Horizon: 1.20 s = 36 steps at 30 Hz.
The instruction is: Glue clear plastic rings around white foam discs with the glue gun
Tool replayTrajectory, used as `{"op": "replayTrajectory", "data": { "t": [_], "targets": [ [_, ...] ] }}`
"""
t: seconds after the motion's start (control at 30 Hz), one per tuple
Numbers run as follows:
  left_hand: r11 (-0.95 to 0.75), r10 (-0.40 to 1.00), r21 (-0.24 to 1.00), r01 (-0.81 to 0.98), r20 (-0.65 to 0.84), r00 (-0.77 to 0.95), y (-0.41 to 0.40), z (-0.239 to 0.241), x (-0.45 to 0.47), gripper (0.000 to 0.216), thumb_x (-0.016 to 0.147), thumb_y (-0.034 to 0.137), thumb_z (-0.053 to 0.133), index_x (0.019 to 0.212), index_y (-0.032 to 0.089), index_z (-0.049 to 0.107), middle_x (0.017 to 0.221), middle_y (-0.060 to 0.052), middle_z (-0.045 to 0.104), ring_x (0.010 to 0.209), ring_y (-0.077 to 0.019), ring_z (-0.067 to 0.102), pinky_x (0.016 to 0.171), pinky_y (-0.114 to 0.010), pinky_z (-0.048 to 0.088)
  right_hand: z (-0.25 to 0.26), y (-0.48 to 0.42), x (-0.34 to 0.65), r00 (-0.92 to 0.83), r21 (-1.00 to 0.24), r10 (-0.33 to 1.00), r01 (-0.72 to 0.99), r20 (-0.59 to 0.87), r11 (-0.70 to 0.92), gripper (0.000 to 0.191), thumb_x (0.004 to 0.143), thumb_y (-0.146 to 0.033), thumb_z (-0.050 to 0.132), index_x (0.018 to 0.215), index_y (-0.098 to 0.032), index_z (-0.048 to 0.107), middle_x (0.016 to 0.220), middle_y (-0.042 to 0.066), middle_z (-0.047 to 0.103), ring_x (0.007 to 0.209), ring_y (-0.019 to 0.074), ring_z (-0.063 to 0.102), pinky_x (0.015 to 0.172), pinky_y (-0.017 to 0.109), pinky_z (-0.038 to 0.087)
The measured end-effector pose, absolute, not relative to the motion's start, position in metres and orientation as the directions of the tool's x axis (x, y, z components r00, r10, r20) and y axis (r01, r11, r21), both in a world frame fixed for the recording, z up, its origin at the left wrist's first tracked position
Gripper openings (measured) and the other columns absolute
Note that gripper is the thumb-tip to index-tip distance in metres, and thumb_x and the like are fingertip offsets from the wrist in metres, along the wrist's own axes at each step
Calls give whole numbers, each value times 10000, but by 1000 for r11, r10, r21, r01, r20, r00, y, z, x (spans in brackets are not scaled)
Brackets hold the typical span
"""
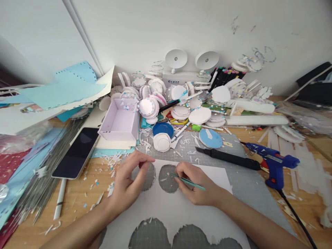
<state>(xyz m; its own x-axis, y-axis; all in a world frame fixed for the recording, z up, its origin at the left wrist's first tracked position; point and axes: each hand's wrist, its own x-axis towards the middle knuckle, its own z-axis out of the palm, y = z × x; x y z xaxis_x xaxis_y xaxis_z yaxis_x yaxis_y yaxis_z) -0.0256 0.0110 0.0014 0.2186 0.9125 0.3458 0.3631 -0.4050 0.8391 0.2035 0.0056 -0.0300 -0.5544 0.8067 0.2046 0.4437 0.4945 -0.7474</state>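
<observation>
Head view: R hand [197, 177] has its fingers pinched on a green tool [194, 184], by the right edge of a hole [167, 185] in the white sheet [160, 212]. The tool's tip points left & a bit away; its long side slants right, twd the wrist. L hand [127, 181] is farther off, by the next hole [149, 180], thumb & finger close; can't tell if they hold smth.

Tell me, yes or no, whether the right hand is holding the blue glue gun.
No, the right hand holds a thin green tool, while the blue glue gun lies apart, farther right.
</observation>
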Motion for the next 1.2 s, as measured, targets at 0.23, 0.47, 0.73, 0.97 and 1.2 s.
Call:
{"op": "replayTrajectory", "data": {
  "t": [0.23, 0.47, 0.73, 0.97, 1.2],
  "targets": [
    [-406, 912, 839, 363, 344, 225, 10, 1, -25, 203, 911, 104, 448, 946, 200, 624, 851, -27, 602, 810, -165, 559, 731, -292, 426, -32, 5, 206, -553, -786, 818, 431, 157, 442, 239, 796, -90, 494, 807, -238, 307, 733, -29, 427, 608, 122, 362, 555, 243, 310],
    [-399, 915, 842, 364, 337, 224, 12, 1, -24, 201, 908, 104, 450, 940, 197, 626, 841, -30, 601, 804, -168, 559, 725, -294, 427, -28, 5, 205, -614, -724, 767, 442, 186, 529, 242, 778, -95, 523, 855, -230, 337, 782, -8, 457, 645, 129, 392, 590, 251, 335],
    [-404, 912, 842, 357, 340, 230, 10, 2, -24, 199, 906, 102, 450, 933, 195, 624, 842, -26, 602, 804, -165, 562, 727, -284, 429, -28, 5, 201, -641, -689, 720, 395, 266, 607, 243, 761, -38, 474, 812, -232, 335, 726, -16, 446, 625, 134, 387, 577, 251, 323],
    [-431, 897, 826, 363, 348, 274, 10, 1, -25, 199, 890, 86, 485, 978, 204, 619, 841, -21, 592, 789, -155, 555, 727, -281, 434, -21, 1, 205, -470, -925, 860, 202, 197, 322, 199, 880, -137, 463, 814, -239, 305, 783, -4, 478, 667, 137, 418, 607, 265, 339],
    [-457, 807, 852, 257, 276, 521, 4, 6, -16, 251, 834, 85, 598, 1059, 189, 640, 906, -56, 607, 807, -153, 566, 704, -267, 493, -10, -2, 197, -453, -922, 891, -349, 11, -166, 292, 869, -312, 583, 801, -240, 308, 721, -35, 489, 611, 117, 392, 575, 253, 294]
  ]
}}
